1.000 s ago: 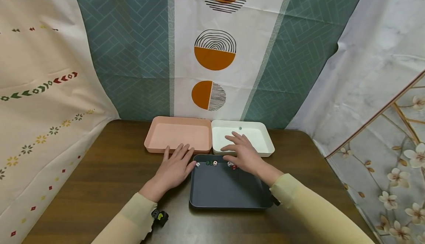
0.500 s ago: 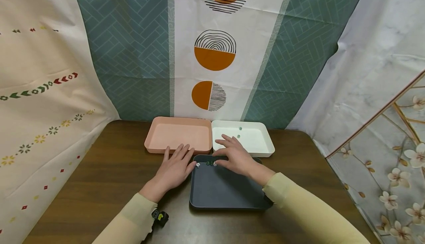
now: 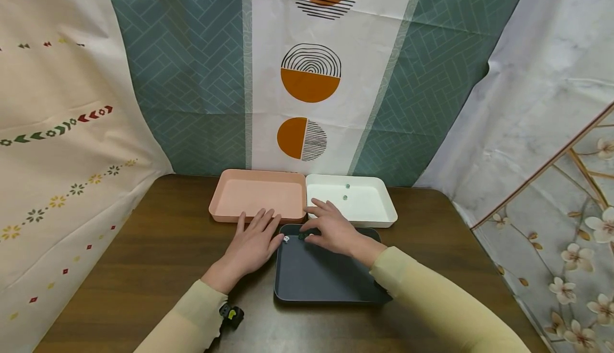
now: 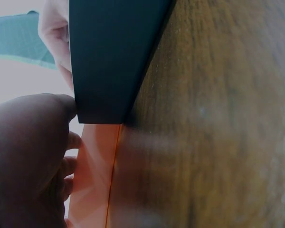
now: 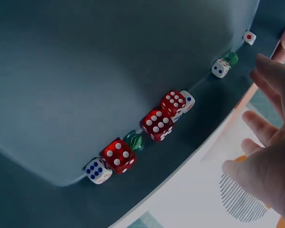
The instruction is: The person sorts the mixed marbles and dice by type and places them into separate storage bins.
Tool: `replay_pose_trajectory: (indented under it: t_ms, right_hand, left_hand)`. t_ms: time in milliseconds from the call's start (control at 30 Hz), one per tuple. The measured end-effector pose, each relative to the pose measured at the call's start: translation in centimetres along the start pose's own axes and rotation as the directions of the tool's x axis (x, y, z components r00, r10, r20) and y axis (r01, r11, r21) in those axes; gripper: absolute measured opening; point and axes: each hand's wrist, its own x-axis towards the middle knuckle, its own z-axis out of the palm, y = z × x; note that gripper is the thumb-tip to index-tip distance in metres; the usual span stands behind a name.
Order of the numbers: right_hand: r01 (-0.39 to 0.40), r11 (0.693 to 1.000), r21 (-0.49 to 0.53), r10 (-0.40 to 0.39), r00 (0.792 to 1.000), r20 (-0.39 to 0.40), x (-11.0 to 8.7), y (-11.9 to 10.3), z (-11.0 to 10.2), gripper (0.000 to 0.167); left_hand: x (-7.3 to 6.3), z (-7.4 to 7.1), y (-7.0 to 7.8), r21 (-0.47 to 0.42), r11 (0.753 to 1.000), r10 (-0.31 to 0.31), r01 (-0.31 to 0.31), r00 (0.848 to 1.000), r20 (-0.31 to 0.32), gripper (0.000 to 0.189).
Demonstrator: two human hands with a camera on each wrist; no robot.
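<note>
My right hand (image 3: 331, 231) hovers over the far edge of the dark grey tray (image 3: 331, 278), fingers spread and nothing between them. In the right wrist view, its fingertips are close to a green marble (image 5: 232, 58), which sits beside a white die (image 5: 220, 68). My left hand (image 3: 251, 246) lies with straight fingers at the pink tray's near rim, its thumb touching the dark tray's corner (image 4: 78, 107). Along the dark tray's far wall lie red dice (image 5: 157, 124), white dice and another green marble (image 5: 134, 141). Near the left thumb is a single white die (image 3: 286, 239).
Behind the dark tray stand a pink tray (image 3: 218, 195) at left and a white tray (image 3: 384, 203) at right, side by side. The white one holds two green marbles (image 3: 345, 197). All stand on a brown wooden table (image 3: 158, 235), with hanging cloths behind and beside it.
My right hand has moved left along the dark tray's far edge, away from the white tray. A second marble in the white tray has come into view. The left hand stays in place.
</note>
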Motion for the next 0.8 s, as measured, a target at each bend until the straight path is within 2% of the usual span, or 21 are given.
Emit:
replay_pose_trajectory:
  t_ms: [300, 800]
  right_hand:
    - [-0.012, 1.000, -0.023, 0.013, 0.999, 0.032, 0.4, 0.1, 0.6, 0.027]
    - [0.006, 0.997, -0.079, -0.006, 1.000, 0.007, 0.6, 0.1, 1.2, 0.024]
  left_hand:
    - [0.0, 0.0, 0.0, 0.003, 1.000, 0.003, -0.003, 1.000, 0.001, 0.066]
    - [0.0, -0.1, 0.0, -0.019, 1.000, 0.007, -0.007, 1.000, -0.020, 0.064]
